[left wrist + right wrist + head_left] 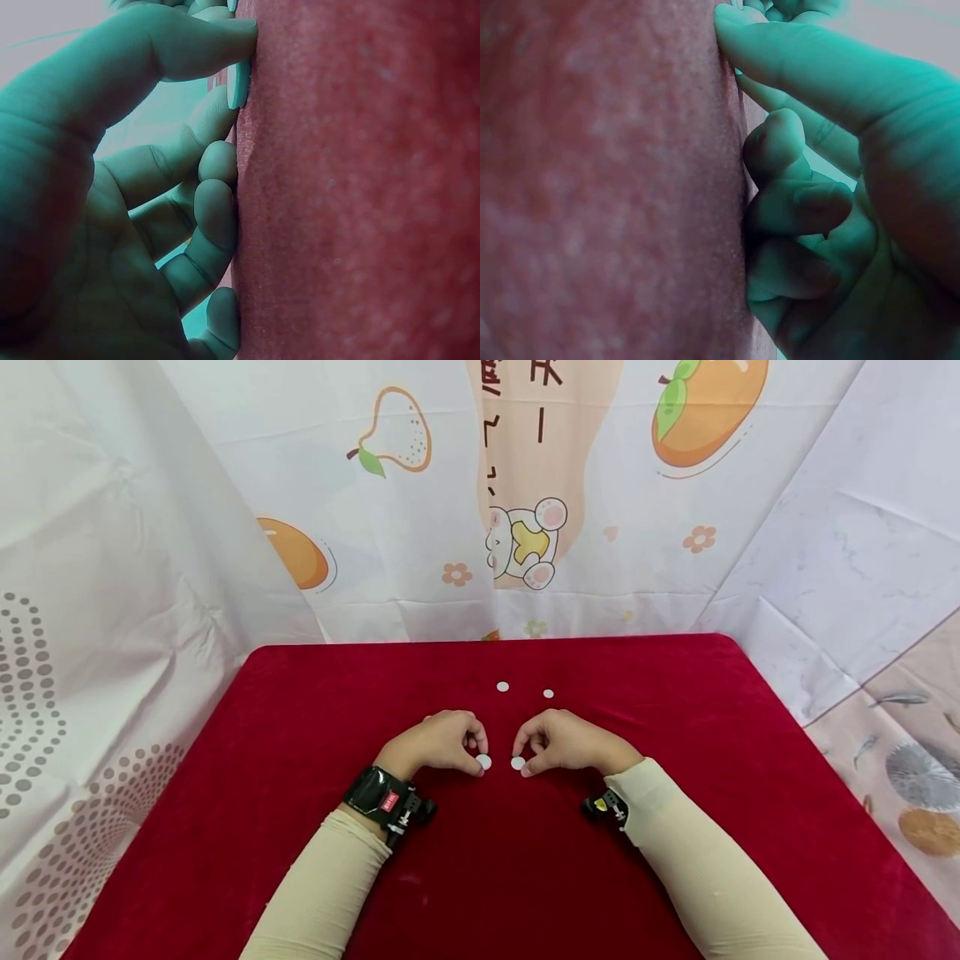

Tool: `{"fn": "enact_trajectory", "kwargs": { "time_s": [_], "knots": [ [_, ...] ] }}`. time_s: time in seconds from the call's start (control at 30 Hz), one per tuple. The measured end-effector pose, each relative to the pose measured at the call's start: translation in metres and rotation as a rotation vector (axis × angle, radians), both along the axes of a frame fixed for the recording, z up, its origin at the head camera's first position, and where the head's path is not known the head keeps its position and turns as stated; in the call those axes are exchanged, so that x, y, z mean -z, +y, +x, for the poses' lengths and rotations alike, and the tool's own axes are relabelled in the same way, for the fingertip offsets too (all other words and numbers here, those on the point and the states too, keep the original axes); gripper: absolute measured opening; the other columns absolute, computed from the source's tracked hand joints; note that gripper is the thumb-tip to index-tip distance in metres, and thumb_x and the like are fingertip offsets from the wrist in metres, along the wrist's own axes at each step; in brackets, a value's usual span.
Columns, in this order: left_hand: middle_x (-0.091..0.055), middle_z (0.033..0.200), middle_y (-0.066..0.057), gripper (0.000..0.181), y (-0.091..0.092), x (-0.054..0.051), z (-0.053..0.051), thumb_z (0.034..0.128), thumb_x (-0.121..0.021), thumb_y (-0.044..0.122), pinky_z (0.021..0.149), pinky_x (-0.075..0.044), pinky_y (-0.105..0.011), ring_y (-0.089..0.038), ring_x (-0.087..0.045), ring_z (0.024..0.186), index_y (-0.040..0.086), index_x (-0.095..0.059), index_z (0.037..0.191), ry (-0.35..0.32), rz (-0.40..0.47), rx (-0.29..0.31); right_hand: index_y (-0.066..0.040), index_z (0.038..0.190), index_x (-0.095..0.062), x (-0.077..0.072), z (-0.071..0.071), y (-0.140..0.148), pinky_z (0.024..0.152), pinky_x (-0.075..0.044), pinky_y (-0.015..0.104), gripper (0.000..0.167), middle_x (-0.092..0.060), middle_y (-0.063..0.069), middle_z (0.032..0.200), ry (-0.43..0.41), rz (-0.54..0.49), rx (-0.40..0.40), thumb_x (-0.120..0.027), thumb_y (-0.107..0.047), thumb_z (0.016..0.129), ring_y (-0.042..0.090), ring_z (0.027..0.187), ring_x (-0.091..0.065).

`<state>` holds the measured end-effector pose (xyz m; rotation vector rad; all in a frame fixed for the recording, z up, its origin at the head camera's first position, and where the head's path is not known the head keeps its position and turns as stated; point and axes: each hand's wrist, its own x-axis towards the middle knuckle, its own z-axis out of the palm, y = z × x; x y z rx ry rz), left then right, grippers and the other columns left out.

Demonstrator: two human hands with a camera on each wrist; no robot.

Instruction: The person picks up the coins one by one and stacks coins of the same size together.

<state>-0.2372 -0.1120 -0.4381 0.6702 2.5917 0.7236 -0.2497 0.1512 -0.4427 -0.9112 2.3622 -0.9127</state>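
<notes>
Two small flat white discs lie on the red cloth between the hands, a short gap apart. My left hand (448,742) pinches the left disc (484,762) by its edge between thumb and index finger. That disc (238,84) shows edge-on in the left wrist view, down at the cloth. With thumb and index finger my right hand (566,742) pinches the right disc (517,762). Its other fingers (776,146) are curled in against the cloth, and they hold nothing. In the right wrist view that disc is mostly hidden by the thumb.
Farther back on the red-covered table (360,685) lie two more white discs, one (502,687) straight ahead and a slightly smaller-looking one (548,693) to its right. A printed white curtain (420,527) hangs behind the table's far edge and along both sides.
</notes>
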Motion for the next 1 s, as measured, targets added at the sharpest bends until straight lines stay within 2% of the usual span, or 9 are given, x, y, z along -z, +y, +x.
{"fn": "enact_trajectory", "kwargs": {
  "time_s": [1.0],
  "knots": [
    [-0.064, 0.092, 0.004, 0.020, -0.0011, 0.0004, 0.0011, 0.0768, -0.088, 0.026, 0.074, -0.051, -0.034, -0.015, -0.059, 0.087, 0.027, -0.071, 0.087, -0.012, 0.033, -0.011, -0.027, 0.096, -0.078, 0.0017, -0.0003, 0.0010, 0.055, -0.043, 0.023, 0.018, -0.059, -0.003, 0.062, -0.001, -0.001, 0.010, -0.089, -0.023, 0.083, 0.008, 0.053, -0.048]
  ]
}}
